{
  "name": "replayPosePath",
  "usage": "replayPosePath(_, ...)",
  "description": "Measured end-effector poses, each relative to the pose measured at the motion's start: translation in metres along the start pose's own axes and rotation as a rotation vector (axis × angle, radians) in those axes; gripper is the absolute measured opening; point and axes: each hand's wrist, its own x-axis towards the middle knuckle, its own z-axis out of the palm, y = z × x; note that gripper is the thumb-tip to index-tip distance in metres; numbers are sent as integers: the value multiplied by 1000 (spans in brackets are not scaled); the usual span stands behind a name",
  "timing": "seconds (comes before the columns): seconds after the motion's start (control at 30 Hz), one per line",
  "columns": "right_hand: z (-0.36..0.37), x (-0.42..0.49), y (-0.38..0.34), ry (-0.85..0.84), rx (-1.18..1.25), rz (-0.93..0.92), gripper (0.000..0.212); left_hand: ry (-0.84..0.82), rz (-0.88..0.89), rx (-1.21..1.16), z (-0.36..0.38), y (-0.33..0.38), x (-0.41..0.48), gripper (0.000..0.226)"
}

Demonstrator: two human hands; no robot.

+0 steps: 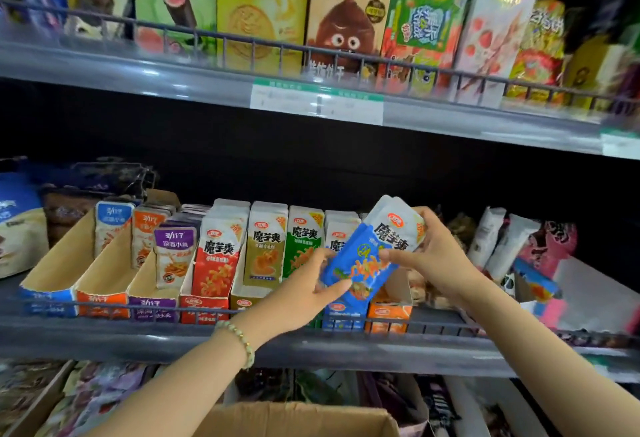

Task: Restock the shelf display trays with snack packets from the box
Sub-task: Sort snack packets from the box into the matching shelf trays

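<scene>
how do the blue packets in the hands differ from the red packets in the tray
The blue packets are tilted, gripped by left hand and right hand; the red packets stand upright in their tray. Blue packets have blue lower halves, red packets red. Both have white tops with the same characters.

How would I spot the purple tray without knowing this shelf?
On the middle shelf stands a row of cardboard trays. Third from the left sits the purple tray, between an orange tray and a red tray. Only its front and packet tops are purple.
</scene>
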Motion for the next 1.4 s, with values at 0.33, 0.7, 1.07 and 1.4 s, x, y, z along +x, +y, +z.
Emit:
replayPosePath(0.33, 9, 52, 33, 8, -141, -5, 52, -115, -36, 526, 5, -23, 15, 33)
replayPosePath(0.7, 38, 83, 66, -288, -554, -158, 53, -90, 6, 436, 12, -40, 28, 25)
replayPosePath(1.07, 26, 71, 68, -17, -585, -354, 51, 61, 34, 458, 13, -36, 25, 22)
replayPosePath(1.4, -31, 5, 78, -576, -656, -30, 25, 3, 212, 517, 44, -11, 37, 24)
